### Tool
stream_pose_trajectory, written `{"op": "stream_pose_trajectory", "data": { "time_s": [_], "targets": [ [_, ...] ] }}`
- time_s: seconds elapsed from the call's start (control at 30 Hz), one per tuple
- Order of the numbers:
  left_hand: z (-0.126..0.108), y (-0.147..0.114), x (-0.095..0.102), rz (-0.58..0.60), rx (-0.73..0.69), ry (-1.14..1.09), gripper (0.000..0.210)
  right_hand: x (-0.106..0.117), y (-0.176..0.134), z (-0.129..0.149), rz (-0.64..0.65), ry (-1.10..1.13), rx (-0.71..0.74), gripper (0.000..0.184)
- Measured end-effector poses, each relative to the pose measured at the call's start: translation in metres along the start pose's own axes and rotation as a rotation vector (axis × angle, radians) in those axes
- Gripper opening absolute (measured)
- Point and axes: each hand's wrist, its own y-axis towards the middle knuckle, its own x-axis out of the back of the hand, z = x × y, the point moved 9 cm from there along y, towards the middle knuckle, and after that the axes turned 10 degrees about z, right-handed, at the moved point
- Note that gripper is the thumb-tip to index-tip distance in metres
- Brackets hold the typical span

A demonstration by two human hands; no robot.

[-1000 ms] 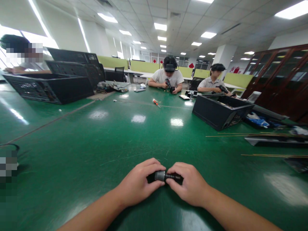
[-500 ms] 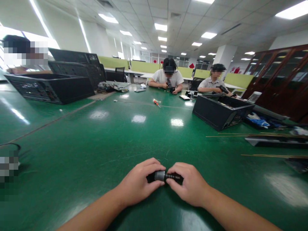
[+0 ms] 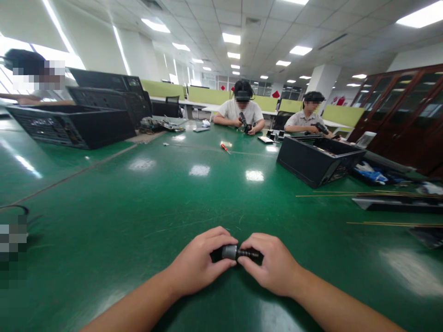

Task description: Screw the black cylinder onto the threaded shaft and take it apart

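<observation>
Just above the green tabletop, near its front edge, is a small dark part with a grey cylindrical body (image 3: 229,252) and a thin black ribbed shaft (image 3: 249,253) pointing right. My left hand (image 3: 200,263) curls round the body, thumb below and fingers above. My right hand (image 3: 275,265) is closed with its fingertips at the base of the shaft, close beside the left fingertips. The left end of the part is hidden inside my left hand. Its exact kind cannot be made out.
Open black computer cases stand at right (image 3: 311,161) and left (image 3: 76,127). An orange-handled screwdriver (image 3: 224,148) lies mid-table. Thin rods (image 3: 367,194) and a black metal piece (image 3: 398,203) lie at right. Two people (image 3: 238,110) work across the table; another (image 3: 34,83) is far left.
My hands and the dark part have barely moved. The person at far left has shifted an arm outward to the left.
</observation>
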Motion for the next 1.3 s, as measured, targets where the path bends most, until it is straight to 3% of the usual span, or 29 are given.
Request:
{"op": "stream_pose_trajectory", "data": {
  "time_s": [1.3],
  "targets": [
    [0.0001, -0.001, 0.0006, -0.002, -0.005, 0.02, 0.026, 0.0, -0.0005, 0.0018, 0.002, -0.036, -0.002, 0.006]
  ]
}}
